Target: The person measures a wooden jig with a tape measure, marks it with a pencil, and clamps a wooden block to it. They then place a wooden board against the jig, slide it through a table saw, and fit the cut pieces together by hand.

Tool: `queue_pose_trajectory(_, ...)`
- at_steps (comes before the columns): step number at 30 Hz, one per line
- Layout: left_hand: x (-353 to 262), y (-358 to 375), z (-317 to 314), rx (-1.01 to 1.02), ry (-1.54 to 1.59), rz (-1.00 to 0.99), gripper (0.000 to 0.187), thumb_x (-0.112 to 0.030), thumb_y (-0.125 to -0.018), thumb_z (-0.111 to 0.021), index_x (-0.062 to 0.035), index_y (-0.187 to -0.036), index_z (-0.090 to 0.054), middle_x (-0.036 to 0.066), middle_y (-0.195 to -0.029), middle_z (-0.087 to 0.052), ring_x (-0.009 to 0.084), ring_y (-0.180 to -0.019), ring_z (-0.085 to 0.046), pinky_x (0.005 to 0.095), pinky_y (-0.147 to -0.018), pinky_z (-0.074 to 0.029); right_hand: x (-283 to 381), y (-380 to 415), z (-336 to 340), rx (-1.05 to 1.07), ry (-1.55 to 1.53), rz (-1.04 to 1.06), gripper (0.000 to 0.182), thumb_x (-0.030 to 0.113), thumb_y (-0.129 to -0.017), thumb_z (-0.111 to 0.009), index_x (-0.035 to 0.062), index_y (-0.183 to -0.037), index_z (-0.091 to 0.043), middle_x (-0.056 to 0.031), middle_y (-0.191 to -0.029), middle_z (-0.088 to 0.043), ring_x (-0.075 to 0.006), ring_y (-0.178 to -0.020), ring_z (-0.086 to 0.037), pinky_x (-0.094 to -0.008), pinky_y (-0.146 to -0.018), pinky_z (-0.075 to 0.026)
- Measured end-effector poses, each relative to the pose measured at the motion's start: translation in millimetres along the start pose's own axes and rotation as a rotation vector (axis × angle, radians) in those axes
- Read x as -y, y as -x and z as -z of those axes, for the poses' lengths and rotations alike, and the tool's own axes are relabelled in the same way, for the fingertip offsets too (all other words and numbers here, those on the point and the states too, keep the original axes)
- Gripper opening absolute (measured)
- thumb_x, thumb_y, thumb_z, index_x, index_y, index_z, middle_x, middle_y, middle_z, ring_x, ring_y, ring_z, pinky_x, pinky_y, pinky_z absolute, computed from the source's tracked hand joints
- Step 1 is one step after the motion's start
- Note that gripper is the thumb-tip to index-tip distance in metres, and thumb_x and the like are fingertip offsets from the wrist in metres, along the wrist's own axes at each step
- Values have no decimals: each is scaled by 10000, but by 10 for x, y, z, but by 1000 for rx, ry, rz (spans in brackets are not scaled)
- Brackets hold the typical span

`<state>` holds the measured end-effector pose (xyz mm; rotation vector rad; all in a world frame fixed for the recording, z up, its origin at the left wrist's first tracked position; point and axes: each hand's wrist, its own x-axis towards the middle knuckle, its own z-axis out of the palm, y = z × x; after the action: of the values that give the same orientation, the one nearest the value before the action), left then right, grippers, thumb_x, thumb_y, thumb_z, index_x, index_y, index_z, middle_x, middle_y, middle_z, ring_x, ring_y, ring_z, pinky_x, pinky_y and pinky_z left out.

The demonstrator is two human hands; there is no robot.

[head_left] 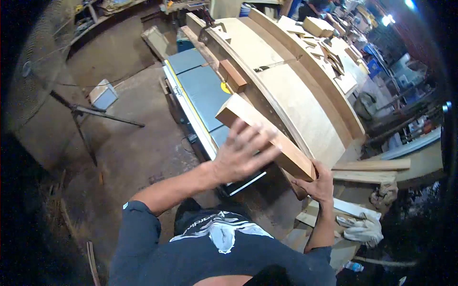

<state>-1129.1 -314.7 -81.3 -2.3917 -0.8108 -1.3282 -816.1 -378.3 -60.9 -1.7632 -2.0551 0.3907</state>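
Observation:
A thick, squared wooden beam (269,136) lies slantwise in front of me, over the near end of the table saw. My right hand (318,183) grips its near end, thumb on the side facing me and fingers around the far side. My left hand (245,152) is spread over the beam's middle, its fingers apart and smeared by motion. Beyond the beam's far end, a shorter reddish wood block (233,75) rests by the wooden fence (257,102). A small yellow piece (225,87) shows beside that block on the saw's grey top (198,86).
A dark clamp (208,26) sits at the fence's far end. To the right is a plywood surface (305,95) with a raised wooden edge, and wood offcuts (329,52) pile beyond it. A tripod (78,112) stands on the floor at left. Gloves (360,229) lie low on the right.

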Motion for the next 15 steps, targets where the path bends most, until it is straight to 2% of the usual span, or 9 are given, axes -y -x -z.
queue_pose_trajectory(2,64,73,-12,-64,57,-53,404,-232,-834,-683,-291,-1234,-688,70,-1395,-566,277,-1274,-470,555,-1231,-165,82,41,-98,-82,46,-81,658,351,-597,-958,41,-1110,-686,-165,-999,-722,-340,-924,-713,-403,-813,-556)
queue_pose_trajectory(4,344,113,56,-168,199,-7,516,-225,-819,-752,-208,-1321,-633,137,-1391,-559,314,-1309,-452,568,-1220,-193,238,51,-202,-185,26,-110,630,293,-562,-977,47,-1062,-683,-142,-983,-720,-307,-888,-713,-384,-806,-554)
queue_pose_trajectory(5,509,106,94,-182,240,-12,516,-225,-819,-752,-208,-1321,-633,137,-1391,-559,314,-1309,-452,568,-1220,-193,368,25,-257,-188,-24,-131,630,242,-541,-987,43,-1053,-677,-134,-963,-716,-292,-874,-709,-367,-806,-552)
queue_pose_trajectory(7,883,158,224,-291,403,241,720,-212,-791,-801,-54,-1429,-507,242,-1410,-534,394,-1348,-461,573,-1183,-277,567,52,-469,-250,-26,-184,636,236,-534,-990,37,-1050,-676,-131,-951,-713,-282,-862,-705,-364,-801,-549)
queue_pose_trajectory(8,1124,221,256,-289,443,238,720,-212,-791,-801,-54,-1429,-507,242,-1410,-534,394,-1348,-461,573,-1183,-277,690,52,-558,-302,-42,-193,641,231,-528,-992,31,-1047,-674,-127,-940,-709,-271,-850,-701,-362,-795,-546)
queue_pose_trajectory(9,1372,272,275,-231,528,210,783,-197,-789,-803,10,-1451,-441,284,-1419,-517,433,-1352,-467,566,-1154,-324,897,31,-647,-327,-12,-249,645,218,-522,-993,16,-1046,-674,-118,-942,-711,-245,-875,-698,-368,-803,-547)
queue_pose_trajectory(10,1593,261,282,-179,596,176,850,-183,-787,-806,74,-1473,-374,326,-1428,-499,471,-1357,-473,559,-1125,-372,1047,-30,-662,-262,57,-249,650,223,-523,-998,10,-1047,-678,-107,-956,-711,-225,-892,-689,-366,-822,-547)
queue_pose_trajectory(12,1901,249,377,-137,673,177,804,-147,-797,-791,93,-1456,-398,340,-1428,-506,495,-1314,-523,530,-1097,-415,1220,-95,-848,-284,-38,-340,649,236,-528,-1003,7,-1041,-679,-94,-971,-708,-224,-898,-680,-362,-846,-547)
queue_pose_trajectory(15,2331,163,436,-110,762,162,716,-147,-798,-793,71,-1407,-485,288,-1379,-577,442,-1291,-563,505,-1098,-423,1310,-138,-1066,-358,-19,-375,673,259,-538,-1008,8,-1061,-667,-82,-965,-697,-225,-889,-667,-358,-855,-541)
